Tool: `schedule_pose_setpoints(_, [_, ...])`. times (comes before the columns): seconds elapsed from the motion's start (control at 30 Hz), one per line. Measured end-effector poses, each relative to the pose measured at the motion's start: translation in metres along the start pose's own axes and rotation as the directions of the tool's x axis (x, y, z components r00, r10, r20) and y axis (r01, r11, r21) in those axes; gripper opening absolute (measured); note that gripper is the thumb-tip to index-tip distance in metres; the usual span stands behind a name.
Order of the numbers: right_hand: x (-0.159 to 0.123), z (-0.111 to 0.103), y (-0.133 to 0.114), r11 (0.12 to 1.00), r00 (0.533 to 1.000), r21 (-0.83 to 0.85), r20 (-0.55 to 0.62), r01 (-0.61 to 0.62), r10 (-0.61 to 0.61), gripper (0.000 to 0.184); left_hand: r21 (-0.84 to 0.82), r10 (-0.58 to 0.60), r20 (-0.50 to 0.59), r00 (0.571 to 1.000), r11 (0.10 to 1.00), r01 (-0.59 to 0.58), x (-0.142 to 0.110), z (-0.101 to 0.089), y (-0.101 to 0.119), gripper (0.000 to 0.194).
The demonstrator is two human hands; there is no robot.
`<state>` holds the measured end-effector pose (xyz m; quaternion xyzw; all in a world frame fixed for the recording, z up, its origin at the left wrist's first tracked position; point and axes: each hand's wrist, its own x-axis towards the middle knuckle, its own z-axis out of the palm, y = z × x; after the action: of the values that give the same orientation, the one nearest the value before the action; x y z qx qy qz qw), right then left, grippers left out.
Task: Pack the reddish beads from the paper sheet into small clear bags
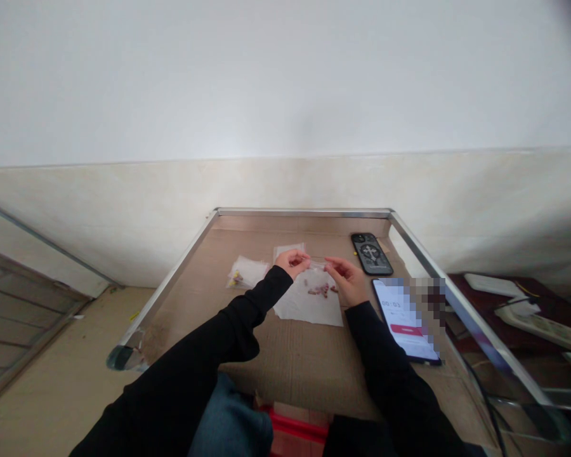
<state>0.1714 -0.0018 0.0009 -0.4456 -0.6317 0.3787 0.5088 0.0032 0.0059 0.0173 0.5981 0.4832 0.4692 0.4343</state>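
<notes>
My left hand (pixel 292 261) and my right hand (pixel 346 278) face each other over a white sheet (pixel 309 312). Each pinches one side of a small clear plastic bag (pixel 317 267), stretched between the fingertips; its contents are too small to make out. Beneath it on the sheet lie several small reddish-brown pieces (pixel 320 290), their kind unclear. To the left of my hands is a pile of clear plastic bags (pixel 248 271) with something yellow in or on it. More flat clear bags (pixel 285 248) lie just behind my left hand.
A black-cased phone (pixel 372 254) lies face down at the back right. Nearer, another phone (pixel 400 324) shows a timer. Cardboard (pixel 295 355) covers the metal-framed table (pixel 304 211), which stands close to the wall. A power strip (pixel 542 327) lies on a dark surface at right.
</notes>
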Motion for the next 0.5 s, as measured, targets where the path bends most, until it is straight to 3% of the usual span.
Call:
schedule_pose_setpoints(0.13, [-0.001, 0.001, -0.004, 0.999, 1.0, 0.051, 0.027, 0.006, -0.008, 0.035, -0.068, -0.028, 0.009, 1.0, 0.997, 0.028, 0.0, -0.001, 0.002, 0.019])
schedule_pose_setpoints(0.33, [-0.001, 0.001, 0.0, 0.999, 1.0, 0.028, 0.007, 0.025, -0.025, 0.031, -0.013, 0.072, 0.018, 0.997, 0.997, -0.071, -0.002, -0.003, 0.01, 0.018])
schedule_pose_setpoints(0.5, [-0.001, 0.0, -0.002, 0.998, 1.0, 0.06, -0.007, 0.028, -0.027, 0.031, -0.028, 0.088, 0.021, 0.996, 0.996, -0.088, -0.001, -0.003, 0.011, 0.019])
